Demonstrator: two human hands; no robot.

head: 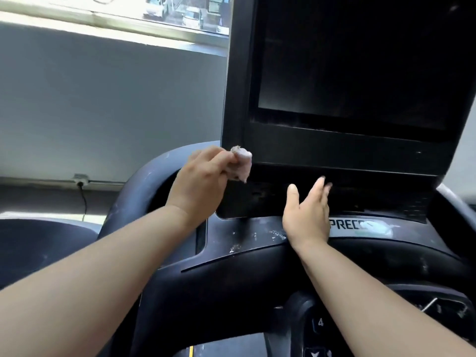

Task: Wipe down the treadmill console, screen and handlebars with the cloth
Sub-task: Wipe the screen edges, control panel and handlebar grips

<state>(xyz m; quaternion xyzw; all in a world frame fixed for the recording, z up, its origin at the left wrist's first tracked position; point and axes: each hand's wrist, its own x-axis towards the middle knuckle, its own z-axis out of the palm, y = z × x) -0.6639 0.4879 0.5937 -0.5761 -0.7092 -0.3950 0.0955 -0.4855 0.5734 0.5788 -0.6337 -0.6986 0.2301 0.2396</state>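
My left hand (199,180) pinches a small crumpled pale cloth (242,163) at the lower left corner of the black screen housing (334,148). The dark screen (360,63) fills the upper right. My right hand (307,212) is open with straight fingers, held edge-on just under the housing, above the dusty console panel (244,235). The curved dark handlebar (134,191) arcs up on the left behind my left wrist. White smears and specks mark the console beside the brand lettering (347,224).
A grey wall and bright window lie to the left, with a wall socket and cable (82,185). Keypad buttons (319,325) and a lower control area sit at the bottom right. A neighbouring machine's dark edge (38,240) shows at the left.
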